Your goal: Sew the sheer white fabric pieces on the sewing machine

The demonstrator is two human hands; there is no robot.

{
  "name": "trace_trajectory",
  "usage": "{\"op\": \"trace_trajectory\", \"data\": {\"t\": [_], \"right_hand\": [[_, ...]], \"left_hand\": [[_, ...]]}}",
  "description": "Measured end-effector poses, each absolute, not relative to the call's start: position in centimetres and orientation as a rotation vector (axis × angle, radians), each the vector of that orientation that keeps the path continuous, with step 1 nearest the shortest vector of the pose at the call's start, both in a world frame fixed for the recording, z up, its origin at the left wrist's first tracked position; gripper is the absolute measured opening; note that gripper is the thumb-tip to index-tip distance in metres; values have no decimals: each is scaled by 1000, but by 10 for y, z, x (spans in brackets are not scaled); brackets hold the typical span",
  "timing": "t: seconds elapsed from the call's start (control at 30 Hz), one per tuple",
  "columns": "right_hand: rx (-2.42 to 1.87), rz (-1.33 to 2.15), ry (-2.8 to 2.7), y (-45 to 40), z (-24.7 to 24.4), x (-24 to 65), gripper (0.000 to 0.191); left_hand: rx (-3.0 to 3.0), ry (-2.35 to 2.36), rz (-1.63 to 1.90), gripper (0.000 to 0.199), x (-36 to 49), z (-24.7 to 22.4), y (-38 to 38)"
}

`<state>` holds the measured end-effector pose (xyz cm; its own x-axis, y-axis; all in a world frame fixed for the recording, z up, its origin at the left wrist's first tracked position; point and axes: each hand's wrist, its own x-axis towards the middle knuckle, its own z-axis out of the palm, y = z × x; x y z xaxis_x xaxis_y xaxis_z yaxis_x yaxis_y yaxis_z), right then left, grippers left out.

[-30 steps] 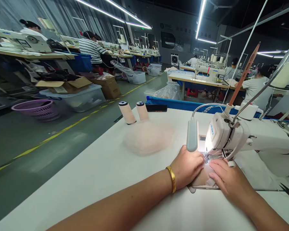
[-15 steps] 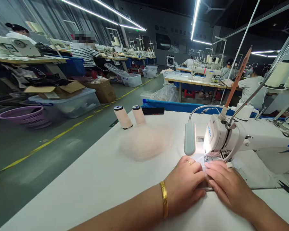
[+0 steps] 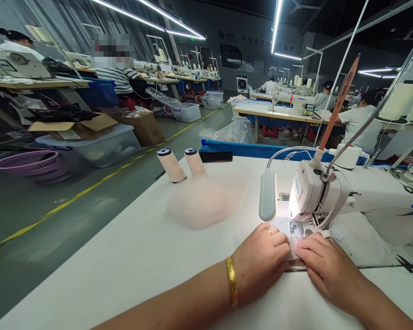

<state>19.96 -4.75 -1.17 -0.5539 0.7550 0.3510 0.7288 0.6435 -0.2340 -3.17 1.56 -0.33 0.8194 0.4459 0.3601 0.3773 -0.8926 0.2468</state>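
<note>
A small piece of thin white sheer fabric (image 3: 294, 250) lies under the presser foot of a white sewing machine (image 3: 301, 190). My left hand (image 3: 263, 254), with a ring and a gold bangle, is closed on the fabric's left edge, fingers curled. On the right side of the same piece, my right hand (image 3: 325, 259) pinches it with its fingers together, just in front of the needle area. A grey lamp (image 3: 268, 196) on a bent neck lights the spot. Part of the fabric is hidden beneath my fingers.
Left of the machine, a blurred heap of pale pink sheer fabric (image 3: 203, 204) lies near two thread cones (image 3: 172, 166). Red-handled snips (image 3: 411, 269) rest at the right. A brown pointed stick (image 3: 340, 101) stands upright on the machine. Several people sit at other machines.
My right hand has shifted slightly right and back from the needle, uncovering more fabric between my hands. The whole view has moved a little.
</note>
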Motion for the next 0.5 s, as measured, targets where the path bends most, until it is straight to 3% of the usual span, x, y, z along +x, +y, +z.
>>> {"op": "trace_trajectory", "data": {"t": [0.5], "right_hand": [[-1114,55,-2401,-45,-12,200,31]], "left_hand": [[2902,461,798,16,-31,-11,18]]}}
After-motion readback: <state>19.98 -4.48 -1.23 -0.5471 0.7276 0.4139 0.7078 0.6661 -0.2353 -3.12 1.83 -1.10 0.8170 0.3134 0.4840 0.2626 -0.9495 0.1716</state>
